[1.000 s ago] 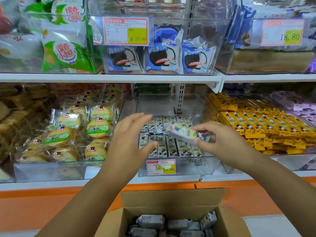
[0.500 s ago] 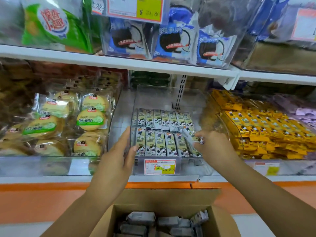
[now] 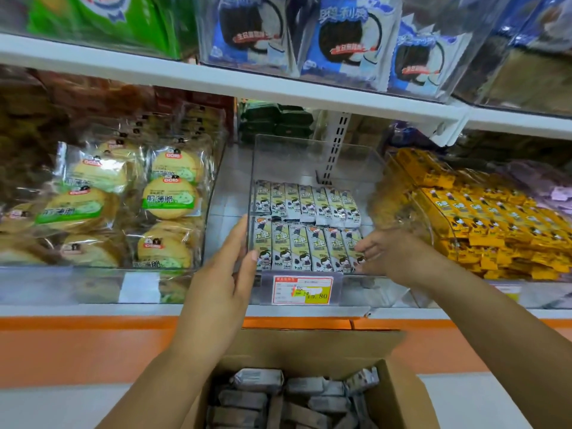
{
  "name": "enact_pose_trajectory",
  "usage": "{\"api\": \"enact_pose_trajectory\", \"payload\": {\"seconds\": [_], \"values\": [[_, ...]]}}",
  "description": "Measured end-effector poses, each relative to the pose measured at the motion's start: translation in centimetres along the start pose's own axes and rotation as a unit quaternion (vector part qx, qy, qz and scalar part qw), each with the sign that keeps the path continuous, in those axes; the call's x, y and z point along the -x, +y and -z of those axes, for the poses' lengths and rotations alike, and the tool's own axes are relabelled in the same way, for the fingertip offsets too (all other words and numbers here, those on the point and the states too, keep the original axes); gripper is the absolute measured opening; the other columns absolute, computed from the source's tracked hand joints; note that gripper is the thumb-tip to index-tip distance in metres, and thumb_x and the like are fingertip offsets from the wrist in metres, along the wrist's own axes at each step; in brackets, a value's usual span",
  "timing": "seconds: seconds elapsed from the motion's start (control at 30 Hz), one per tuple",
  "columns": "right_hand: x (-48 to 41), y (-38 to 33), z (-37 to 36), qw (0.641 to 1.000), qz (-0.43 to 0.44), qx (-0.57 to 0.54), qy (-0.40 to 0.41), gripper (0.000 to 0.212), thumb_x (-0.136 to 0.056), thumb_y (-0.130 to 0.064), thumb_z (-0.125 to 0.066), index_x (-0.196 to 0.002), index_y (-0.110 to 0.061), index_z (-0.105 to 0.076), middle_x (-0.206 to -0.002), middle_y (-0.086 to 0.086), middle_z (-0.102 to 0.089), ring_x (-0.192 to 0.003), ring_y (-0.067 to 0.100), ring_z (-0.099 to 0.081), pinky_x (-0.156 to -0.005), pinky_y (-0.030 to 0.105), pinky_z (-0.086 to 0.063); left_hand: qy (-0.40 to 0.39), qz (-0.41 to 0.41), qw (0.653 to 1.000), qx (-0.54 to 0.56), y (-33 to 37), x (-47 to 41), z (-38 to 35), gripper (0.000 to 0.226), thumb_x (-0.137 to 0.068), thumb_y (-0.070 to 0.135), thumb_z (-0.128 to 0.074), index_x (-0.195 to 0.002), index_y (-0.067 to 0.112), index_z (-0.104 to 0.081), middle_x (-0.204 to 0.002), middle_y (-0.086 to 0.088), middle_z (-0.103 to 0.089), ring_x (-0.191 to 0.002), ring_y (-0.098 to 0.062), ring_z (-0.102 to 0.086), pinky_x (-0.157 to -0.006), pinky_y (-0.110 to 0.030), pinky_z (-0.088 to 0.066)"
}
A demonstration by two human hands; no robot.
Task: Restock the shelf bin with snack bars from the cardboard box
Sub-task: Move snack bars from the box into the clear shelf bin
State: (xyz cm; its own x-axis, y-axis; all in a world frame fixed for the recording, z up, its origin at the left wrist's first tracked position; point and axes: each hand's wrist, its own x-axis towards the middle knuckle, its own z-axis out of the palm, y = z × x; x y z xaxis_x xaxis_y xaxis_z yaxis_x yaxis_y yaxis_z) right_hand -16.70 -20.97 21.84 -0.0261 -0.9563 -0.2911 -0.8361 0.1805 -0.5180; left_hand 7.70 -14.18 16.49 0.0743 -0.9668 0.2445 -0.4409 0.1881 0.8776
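The clear shelf bin (image 3: 312, 156) stands on the middle shelf and holds two rows of pale green snack bars (image 3: 298, 247) lying side by side. My left hand (image 3: 223, 283) grips the bin's front left corner, thumb along the outside wall. My right hand (image 3: 391, 255) reaches into the bin's front right, its spread fingertips resting on the rightmost bar of the front row (image 3: 351, 249). Below, the open cardboard box (image 3: 399, 397) holds several grey-wrapped bars (image 3: 258, 379).
A bin of round cakes in clear wrappers (image 3: 170, 196) stands to the left, and a bin of yellow bars (image 3: 483, 218) to the right. A price tag (image 3: 301, 291) hangs on the bin's front. The upper shelf (image 3: 247, 85) overhangs the bin.
My right hand carried a bar down into the bin's front right and laid it at the end of the front row. My left hand moved from above the bin to its front left corner.
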Motion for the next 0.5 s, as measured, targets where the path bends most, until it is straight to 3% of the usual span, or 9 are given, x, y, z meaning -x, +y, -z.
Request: {"api": "enact_pose_trajectory", "payload": {"seconds": [0.13,0.23,0.27,0.33,0.4,0.5], "values": [[-0.3,0.2,-0.1,1.0,-0.002,0.003,-0.008,0.032,-0.083,-0.008,-0.07,-0.112,-0.018,-0.063,-0.118,0.005,-0.063,-0.105,0.018,-0.06,-0.087,0.027,-0.05,0.005,0.006,1.0,0.023,-0.2,-0.1,-0.1,0.05,-0.095,0.043,-0.041,-0.137,0.058,-0.02,-0.11,0.06,-0.027,-0.105,0.038,-0.031,-0.085,0.01,-0.026],[0.6,0.2,-0.4,0.999,0.025,0.008,0.047,0.027,-0.088,-0.016,-0.065,-0.114,-0.021,-0.064,-0.117,0.002,-0.063,-0.098,0.017,-0.06,-0.072,0.022,-0.048,-0.007,0.028,0.998,0.056,0.3,0.1,0.1,0.049,-0.1,0.033,-0.046,-0.135,0.059,-0.023,-0.11,0.059,-0.027,-0.099,0.043,-0.028,-0.087,0.008,-0.026],[1.1,0.3,-0.6,0.994,0.056,0.018,0.093,0.027,-0.09,-0.019,-0.061,-0.117,-0.022,-0.063,-0.117,-0.001,-0.063,-0.093,0.014,-0.06,-0.066,0.02,-0.047,-0.008,0.037,0.997,0.068,0.3,0.4,0.1,0.05,-0.1,0.033,-0.047,-0.139,0.055,-0.026,-0.117,0.054,-0.031,-0.101,0.04,-0.031,-0.091,0.003,-0.028],[3.0,0.6,-1.0,0.963,0.157,0.024,0.217,0.029,-0.092,-0.018,-0.056,-0.12,-0.022,-0.06,-0.109,-0.005,-0.061,-0.088,0.007,-0.056,-0.07,0.021,-0.048,0.017,0.06,0.995,0.08,0.2,1.7,0.0,0.05,-0.098,0.035,-0.049,-0.146,0.043,-0.033,-0.129,0.035,-0.045,-0.11,0.024,-0.043,-0.093,-0.008,-0.033],[5.2,1.3,-1.7,0.916,0.261,-0.01,0.303,0.027,-0.091,-0.012,-0.056,-0.117,-0.02,-0.061,-0.094,-0.011,-0.055,-0.082,0.001,-0.051,-0.074,0.02,-0.046,0.068,0.077,0.992,0.075,-0.8,3.8,-0.6,0.045,-0.097,0.033,-0.051,-0.141,0.033,-0.041,-0.124,0.018,-0.056,-0.108,0.011,-0.052,-0.083,-0.007,-0.037],[7.8,4.6,-4.9,0.911,0.298,-0.029,0.283,0.025,-0.09,-0.011,-0.055,-0.113,-0.019,-0.06,-0.085,-0.01,-0.05,-0.078,0.005,-0.049,-0.067,0.016,-0.04,0.062,0.082,0.995,-0.001,-3.4,8.4,-2.1,0.034,-0.096,0.023,-0.057,-0.129,0.025,-0.051,-0.111,0.008,-0.057,-0.099,0.003,-0.057,-0.076,-0.009,-0.042]]}}
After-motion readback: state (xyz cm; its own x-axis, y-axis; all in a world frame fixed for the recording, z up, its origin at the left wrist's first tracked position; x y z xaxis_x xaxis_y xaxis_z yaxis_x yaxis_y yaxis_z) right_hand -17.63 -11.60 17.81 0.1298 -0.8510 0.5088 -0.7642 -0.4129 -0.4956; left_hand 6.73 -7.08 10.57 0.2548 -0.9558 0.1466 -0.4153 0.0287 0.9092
